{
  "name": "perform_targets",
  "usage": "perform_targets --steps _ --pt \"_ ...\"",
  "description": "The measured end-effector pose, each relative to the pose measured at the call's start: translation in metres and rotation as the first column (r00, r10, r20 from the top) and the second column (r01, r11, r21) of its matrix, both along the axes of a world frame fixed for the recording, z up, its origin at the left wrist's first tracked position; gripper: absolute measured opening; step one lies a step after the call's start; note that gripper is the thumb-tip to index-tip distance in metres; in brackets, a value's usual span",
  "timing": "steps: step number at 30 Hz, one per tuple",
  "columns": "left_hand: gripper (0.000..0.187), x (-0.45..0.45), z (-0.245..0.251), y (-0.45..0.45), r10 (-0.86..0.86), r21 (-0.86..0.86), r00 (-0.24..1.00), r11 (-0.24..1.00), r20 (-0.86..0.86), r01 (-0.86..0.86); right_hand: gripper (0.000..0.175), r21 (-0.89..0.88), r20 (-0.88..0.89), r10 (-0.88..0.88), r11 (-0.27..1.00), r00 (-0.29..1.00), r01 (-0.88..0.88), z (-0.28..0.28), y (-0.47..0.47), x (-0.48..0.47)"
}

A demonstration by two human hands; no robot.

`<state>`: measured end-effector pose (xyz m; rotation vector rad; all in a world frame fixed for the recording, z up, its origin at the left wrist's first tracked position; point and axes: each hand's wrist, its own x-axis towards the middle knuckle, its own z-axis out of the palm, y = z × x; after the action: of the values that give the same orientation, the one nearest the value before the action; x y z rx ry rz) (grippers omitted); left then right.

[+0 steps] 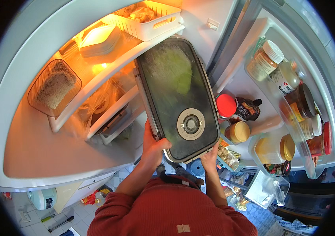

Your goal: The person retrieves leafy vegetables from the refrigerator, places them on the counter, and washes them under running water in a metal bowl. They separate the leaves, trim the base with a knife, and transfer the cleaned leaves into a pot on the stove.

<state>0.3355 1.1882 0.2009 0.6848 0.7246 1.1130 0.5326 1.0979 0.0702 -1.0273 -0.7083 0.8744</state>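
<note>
Both hands hold a large rectangular food container with a dark clear lid (pixel 167 100) at the opening of a refrigerator. Something pale green shows through the lid, and a round beige dial sits near its lower end. My left hand (pixel 154 147) grips the lower left side, its thumb on the lid's edge. My right hand (pixel 210 157) holds the lower right corner; part of its fingers is hidden beneath. The container's far end is at the front edge of a lit refrigerator shelf (pixel 123 59).
A clear brown container (pixel 55 88), a stack of pale boxes (pixel 99 41) and a white plastic basket (pixel 146 26) stand on the left and top shelves. The open door at right holds jars, including a red-lidded jar (pixel 226 106), behind a clear door rack (pixel 282 109).
</note>
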Motion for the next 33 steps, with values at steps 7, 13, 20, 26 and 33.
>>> perform_targets --steps 7,13,20,26,33 --pt "0.088 -0.005 0.002 0.002 -0.02 -0.035 1.0 0.999 0.018 0.021 0.084 -0.005 -0.218 0.143 0.989 0.965 -0.148 -0.039 0.003 0.004" --pt "0.06 -0.015 0.016 0.024 0.053 0.021 0.998 0.998 0.038 -0.054 0.084 0.151 0.288 0.058 0.983 0.956 -0.105 0.018 0.053 0.003" --pt "0.043 -0.016 0.039 0.058 0.287 0.059 0.958 0.956 0.018 -0.288 0.077 0.202 0.041 0.246 0.947 0.969 -0.249 0.114 0.147 -0.036" --pt "0.062 -0.036 0.026 0.027 0.507 0.377 0.805 0.842 -0.309 -0.386 0.082 0.176 0.119 0.081 0.979 0.99 -0.101 0.111 0.219 -0.07" --pt "0.07 -0.081 0.003 0.023 0.754 0.625 0.491 0.646 -0.436 -0.438 0.073 0.198 0.35 -0.193 0.972 0.917 0.129 0.105 0.29 -0.067"
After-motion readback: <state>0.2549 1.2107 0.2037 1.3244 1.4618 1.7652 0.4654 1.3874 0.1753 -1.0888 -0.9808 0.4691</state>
